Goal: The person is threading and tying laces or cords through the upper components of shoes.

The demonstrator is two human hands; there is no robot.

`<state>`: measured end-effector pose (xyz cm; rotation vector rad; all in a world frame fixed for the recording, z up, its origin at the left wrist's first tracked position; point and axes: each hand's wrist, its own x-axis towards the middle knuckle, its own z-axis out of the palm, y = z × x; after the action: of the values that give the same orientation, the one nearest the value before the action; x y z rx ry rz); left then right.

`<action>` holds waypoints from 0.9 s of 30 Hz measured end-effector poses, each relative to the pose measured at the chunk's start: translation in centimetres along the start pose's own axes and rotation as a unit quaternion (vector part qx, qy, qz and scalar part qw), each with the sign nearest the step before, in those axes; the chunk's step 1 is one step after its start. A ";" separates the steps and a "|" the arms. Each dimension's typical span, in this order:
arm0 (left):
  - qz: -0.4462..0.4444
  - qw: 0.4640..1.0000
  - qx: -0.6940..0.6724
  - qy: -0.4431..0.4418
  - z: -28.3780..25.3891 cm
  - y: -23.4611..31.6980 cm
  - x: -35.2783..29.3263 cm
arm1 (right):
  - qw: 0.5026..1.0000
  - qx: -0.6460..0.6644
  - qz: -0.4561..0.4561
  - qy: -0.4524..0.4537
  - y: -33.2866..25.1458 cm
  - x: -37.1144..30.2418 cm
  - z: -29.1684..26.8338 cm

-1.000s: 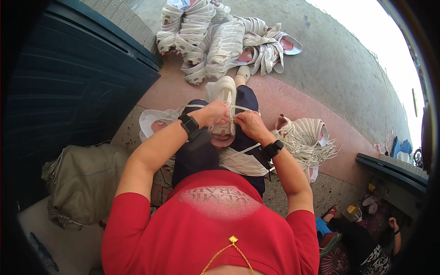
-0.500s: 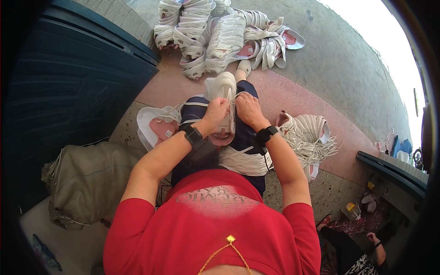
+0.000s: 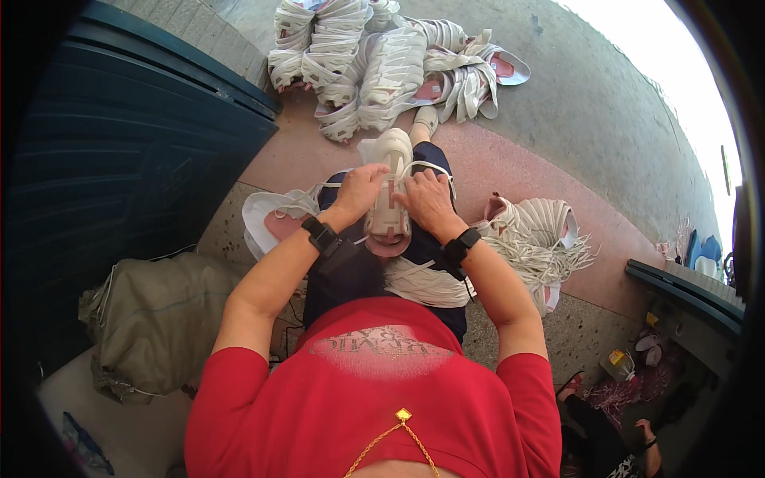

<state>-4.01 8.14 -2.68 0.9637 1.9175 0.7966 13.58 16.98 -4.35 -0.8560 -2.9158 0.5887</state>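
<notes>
A white sneaker [image 3: 390, 213] with pink parts lies across my lap, toe pointing away from me. My left hand [image 3: 358, 193] is closed on its left edge, fingertips near the lacing rows. On the opposite edge rests my right hand [image 3: 430, 204], fingers bent and gripping the side by the eyelets. A white lace [image 3: 434, 166] loops out from the shoe, over the right hand's knuckles and down past it. My fingertips partly cover the eyelets. Beneath my right forearm a bundle of white laces [image 3: 426, 283] lies over my thigh.
Stacked white shoe uppers [image 3: 390, 68] lie ahead on the floor. More uppers with loose laces [image 3: 542, 231] sit to the right, and another shoe piece [image 3: 275, 223] at left. A dark blue door [image 3: 143, 143] and a green sack [image 3: 163, 319] stand left. Another person [image 3: 606, 438] is at lower right.
Both hands have shifted on the shoe. The right hand has moved down along its edge, and the lace now stands in a wider loop beyond it.
</notes>
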 end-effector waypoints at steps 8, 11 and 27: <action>0.059 0.936 0.348 -0.011 4.3 2.2 0.3 | 0.996 0.066 -0.027 -0.058 2.4 0.4 -0.1; 0.113 0.918 0.380 -0.009 5.1 2.4 -0.2 | 0.993 0.107 -0.027 -0.042 2.7 0.1 0.1; -0.001 0.985 -0.099 -0.140 -8.9 2.4 -8.9 | 0.651 0.718 0.148 0.197 9.2 -22.5 -14.1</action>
<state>-7.81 0.34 6.75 0.8992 1.5671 0.7889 39.41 17.02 6.68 -0.8718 -1.1067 1.9208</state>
